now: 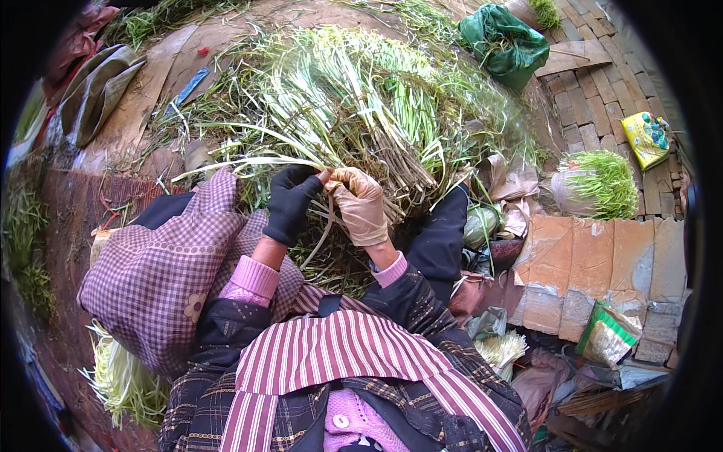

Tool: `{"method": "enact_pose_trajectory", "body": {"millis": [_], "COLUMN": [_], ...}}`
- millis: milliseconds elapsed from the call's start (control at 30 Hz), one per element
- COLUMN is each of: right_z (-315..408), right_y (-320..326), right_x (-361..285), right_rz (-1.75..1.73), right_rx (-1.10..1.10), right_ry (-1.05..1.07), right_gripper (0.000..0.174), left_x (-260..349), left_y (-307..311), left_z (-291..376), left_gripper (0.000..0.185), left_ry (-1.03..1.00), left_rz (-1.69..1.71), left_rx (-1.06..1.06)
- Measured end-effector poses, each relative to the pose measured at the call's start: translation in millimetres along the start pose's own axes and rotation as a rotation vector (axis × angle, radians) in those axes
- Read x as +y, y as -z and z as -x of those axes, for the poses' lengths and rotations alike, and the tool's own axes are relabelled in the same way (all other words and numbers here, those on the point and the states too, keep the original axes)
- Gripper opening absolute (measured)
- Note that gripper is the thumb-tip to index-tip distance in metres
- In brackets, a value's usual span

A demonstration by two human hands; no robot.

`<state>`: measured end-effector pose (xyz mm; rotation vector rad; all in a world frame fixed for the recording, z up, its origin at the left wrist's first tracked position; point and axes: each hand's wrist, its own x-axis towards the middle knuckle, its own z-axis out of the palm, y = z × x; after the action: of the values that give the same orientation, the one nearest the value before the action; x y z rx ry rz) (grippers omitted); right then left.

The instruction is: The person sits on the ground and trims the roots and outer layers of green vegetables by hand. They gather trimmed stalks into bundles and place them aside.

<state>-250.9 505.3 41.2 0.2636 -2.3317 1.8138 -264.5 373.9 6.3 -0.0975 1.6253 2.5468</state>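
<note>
My left hand (291,200), in a black glove with bare fingertips showing, grips a few long pale green leafy stalks (254,162). Their leaves stretch out to the left. Close against it, my right hand (358,203) wears a tan, thin-looking glove and pinches the same stalks at their other end. A limp pale strand (325,234) dangles below the two hands. Just beyond them lies a broad heap of leafy green stalks (305,85), with brownish root ends (406,164) pointing towards me. What lies inside the closed fingers is hidden.
Checked cloth (152,271) covers my left leg. Trimmed bundles stand at right (599,183) and lower left (124,378). A brick ledge (599,254) sits right, holding a green-edged packet (607,333). Farther off are a green bag (502,42), yellow packet (647,138) and blue strip (192,85).
</note>
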Motion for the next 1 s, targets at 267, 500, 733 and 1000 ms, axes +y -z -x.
{"method": "enact_pose_trajectory", "body": {"millis": [267, 500, 733, 1000], "right_z": [4, 29, 71, 46], "right_y": [-2, 5, 70, 1], "right_x": [4, 36, 18, -1], "right_rz": [-0.004, -0.168, 0.232, -0.219], "right_rx": [0.106, 0.164, -0.328, -0.436], "right_ry": [-0.024, -0.192, -0.652, -0.488], "right_gripper": [0.004, 0.016, 0.020, 0.026], "left_x": [-4, 14, 56, 43], "left_y": [0, 7, 39, 18], "left_z": [1, -7, -17, -9], "left_gripper": [0.017, 0.022, 0.028, 0.033], "left_ry": [0.030, 0.099, 0.005, 0.020], "left_rz": [-0.002, -0.007, 0.128, 0.238], "left_rx": [0.053, 0.142, 0.177, 0.040]}}
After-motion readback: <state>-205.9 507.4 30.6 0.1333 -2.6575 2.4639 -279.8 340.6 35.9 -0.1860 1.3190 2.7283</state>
